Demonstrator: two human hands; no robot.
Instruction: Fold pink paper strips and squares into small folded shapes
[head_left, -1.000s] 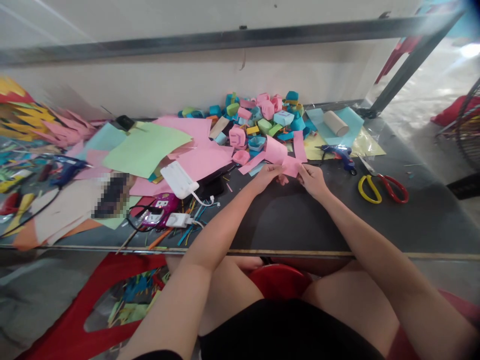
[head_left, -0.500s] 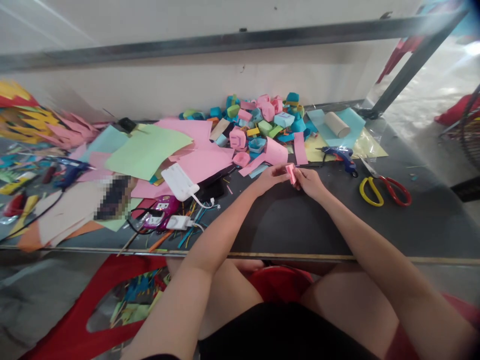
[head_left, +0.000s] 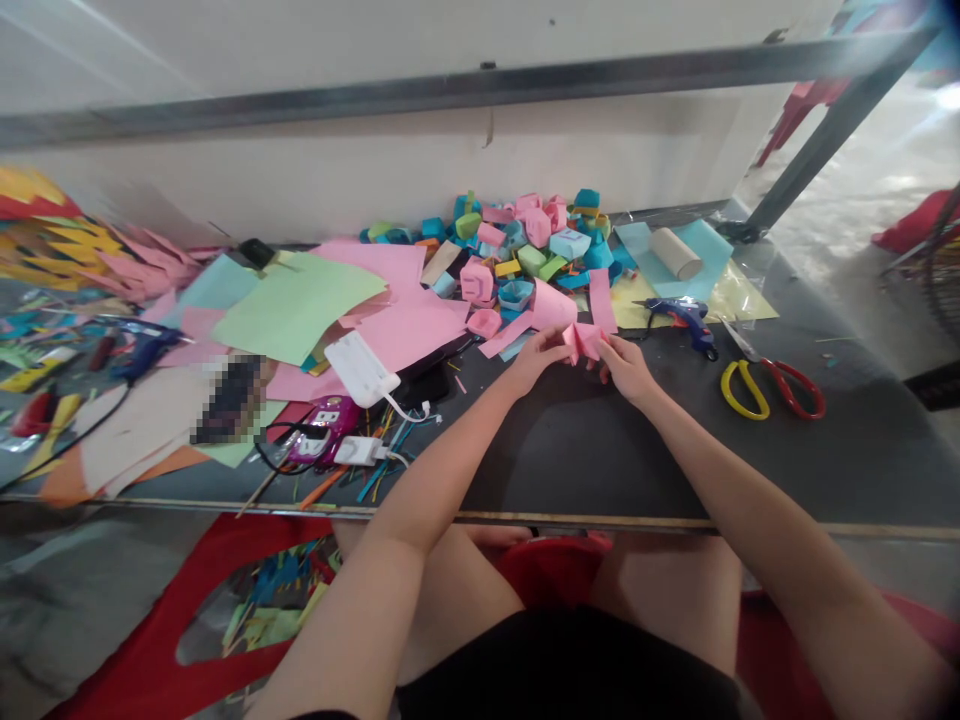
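Observation:
Between both hands, just above the grey table, is a small piece of folded pink paper (head_left: 584,342). My left hand (head_left: 541,358) pinches its left side, and my right hand (head_left: 625,368) grips its right side. The paper stands partly spread, with creases showing. Just behind my hands lie a curled pink paper strip (head_left: 553,304) and a flat pink strip (head_left: 601,300). Farther back is a heap of small folded paper pieces (head_left: 531,258) in pink, blue, green and yellow.
To the right lie a blue glue gun (head_left: 688,320), scissors (head_left: 765,372) with yellow and red handles, and a cardboard tube (head_left: 675,253). Paper sheets (head_left: 300,305), a white power bank (head_left: 360,368), a purple power strip (head_left: 326,430) and another glue gun (head_left: 146,345) spread leftward.
The pink paper was a compact folded block; now it is spread wider, with its folds fanned apart. My hands have moved slightly away from each other, both still holding it.

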